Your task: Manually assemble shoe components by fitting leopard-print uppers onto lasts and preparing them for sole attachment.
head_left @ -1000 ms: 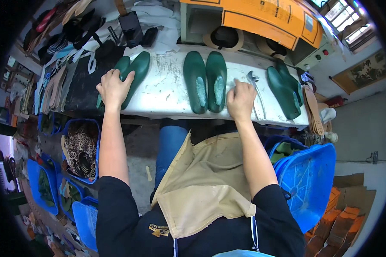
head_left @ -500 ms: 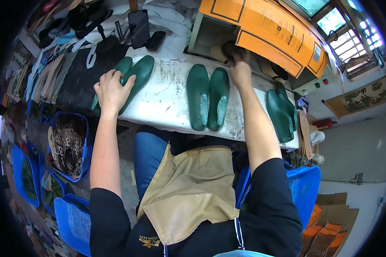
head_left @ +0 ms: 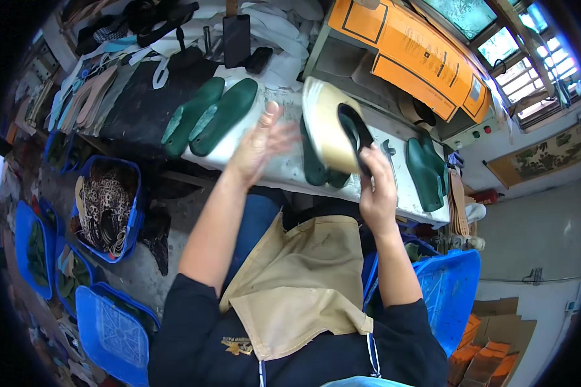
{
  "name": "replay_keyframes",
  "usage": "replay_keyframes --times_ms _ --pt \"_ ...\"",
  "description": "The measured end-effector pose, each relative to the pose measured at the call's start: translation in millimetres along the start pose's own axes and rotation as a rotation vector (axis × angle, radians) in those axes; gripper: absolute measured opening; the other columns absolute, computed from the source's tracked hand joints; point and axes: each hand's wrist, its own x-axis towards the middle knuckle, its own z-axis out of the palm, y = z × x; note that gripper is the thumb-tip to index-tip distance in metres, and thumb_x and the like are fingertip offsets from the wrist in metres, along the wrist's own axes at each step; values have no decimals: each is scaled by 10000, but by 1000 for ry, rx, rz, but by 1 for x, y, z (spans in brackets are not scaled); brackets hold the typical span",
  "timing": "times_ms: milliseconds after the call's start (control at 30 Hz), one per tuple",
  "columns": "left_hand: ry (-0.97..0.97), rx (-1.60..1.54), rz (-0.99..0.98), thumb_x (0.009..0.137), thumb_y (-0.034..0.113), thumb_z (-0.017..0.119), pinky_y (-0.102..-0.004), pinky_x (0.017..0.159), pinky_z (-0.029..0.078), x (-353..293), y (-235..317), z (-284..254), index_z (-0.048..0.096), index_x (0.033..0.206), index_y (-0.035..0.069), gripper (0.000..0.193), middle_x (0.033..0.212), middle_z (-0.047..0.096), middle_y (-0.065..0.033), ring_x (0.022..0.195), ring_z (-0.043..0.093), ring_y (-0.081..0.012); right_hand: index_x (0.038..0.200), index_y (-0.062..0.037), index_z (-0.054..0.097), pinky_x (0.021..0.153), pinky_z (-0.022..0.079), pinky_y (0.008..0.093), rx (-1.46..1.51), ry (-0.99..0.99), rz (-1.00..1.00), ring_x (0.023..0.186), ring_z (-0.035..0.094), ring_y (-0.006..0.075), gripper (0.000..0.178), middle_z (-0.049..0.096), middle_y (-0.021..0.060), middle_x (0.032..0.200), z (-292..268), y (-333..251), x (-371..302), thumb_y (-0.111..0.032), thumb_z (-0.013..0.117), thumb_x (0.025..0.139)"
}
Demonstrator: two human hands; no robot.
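My right hand (head_left: pixel 379 197) grips a beige shoe upper (head_left: pixel 326 122) by the edge of its dark-lined opening and holds it tilted over the white bench. My left hand (head_left: pixel 257 148) is raised to the left of the upper, apart from it, holding nothing; its spread fingers are smeared by motion. Under the upper, a pair of green shoe lasts (head_left: pixel 314 166) is partly hidden. A second pair of green lasts (head_left: pixel 223 117) lies to the left of my left hand. More green lasts (head_left: pixel 424 174) rest at the bench's right end.
Behind the bench stands an open-fronted metal box (head_left: pixel 342 61) topped with orange cardboard (head_left: pixel 419 58); another dark-lined piece (head_left: pixel 416 109) sits in its right part. A phone (head_left: pixel 237 40) stands at the back. Blue baskets (head_left: pixel 113 329) stand on the floor at left, and a blue bin (head_left: pixel 455 290) at right.
My right hand has come out of the metal box, bringing the shoe upper back over the middle lasts. My left hand has let go of the left lasts and moved right.
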Motion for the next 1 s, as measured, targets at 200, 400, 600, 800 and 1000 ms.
replay_keyframes --times_ms 200,400,600,800,1000 --pt "-271 -662 -66 1057 156 466 -442 1071 515 -16 -21 36 414 1458 -83 470 1398 577 -221 1260 610 -313 1200 -36 677 1114 405 469 62 -205 52 1312 521 402 499 657 166 1211 -16 -43 -18 108 551 740" --pt "-323 -510 99 1084 177 486 -397 1136 435 -49 -27 63 426 1465 -65 456 1413 573 -192 1331 546 -270 1136 -5 676 861 464 419 117 43 230 941 603 340 259 662 162 1001 14 -84 -7 -82 689 890" --pt "-297 -475 138 1096 340 453 -405 1127 439 -69 -31 71 423 1468 -36 529 1407 565 -178 1335 529 -267 1070 17 641 852 479 415 176 229 241 918 587 348 211 616 186 1018 27 -101 -13 -56 698 879" --pt "-315 -478 106 1096 458 373 -432 1118 448 -81 -32 65 413 1465 -25 609 1396 564 -194 1327 529 -282 930 15 575 818 468 385 317 52 373 888 555 323 187 548 164 937 24 -104 -18 -111 707 893" --pt "-336 -527 56 1091 481 360 -443 1103 463 -77 -37 59 405 1470 -22 631 1404 556 -195 1321 536 -289 924 20 577 836 462 361 326 -46 369 899 551 275 169 541 137 972 21 -94 -15 -108 688 915"
